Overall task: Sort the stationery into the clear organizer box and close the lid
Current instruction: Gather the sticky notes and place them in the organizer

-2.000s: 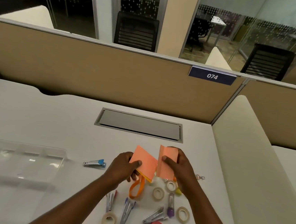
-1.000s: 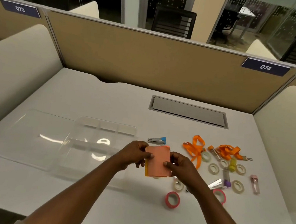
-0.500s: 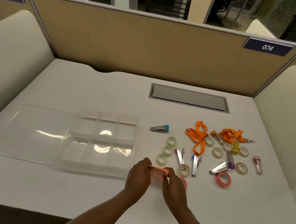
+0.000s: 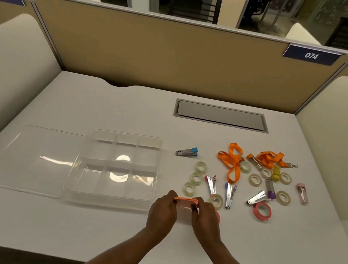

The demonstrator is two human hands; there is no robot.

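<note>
A thin stack of orange sticky notes (image 4: 185, 200) is held flat and edge-on between my left hand (image 4: 162, 212) and my right hand (image 4: 205, 219), just right of the clear organizer box (image 4: 111, 198). The box stands open with several empty compartments; its clear lid (image 4: 30, 158) lies flat to its left. To the right are scattered small staplers (image 4: 187, 152), clear tape rolls (image 4: 195, 178), orange lanyards (image 4: 233, 162) and a pink tape roll (image 4: 262, 210). Another pink roll is partly hidden behind my right hand.
A grey cable hatch (image 4: 220, 116) is set into the white desk at the back. Tan partition walls (image 4: 155, 51) close off the far side, and cream side panels (image 4: 334, 130) stand on both sides. A pink tube (image 4: 302, 193) lies at the far right.
The hands have brought the orange notes down and toward the front edge of the desk and turned them flat. The view has tilted downward, showing the whole box and the scattered items.
</note>
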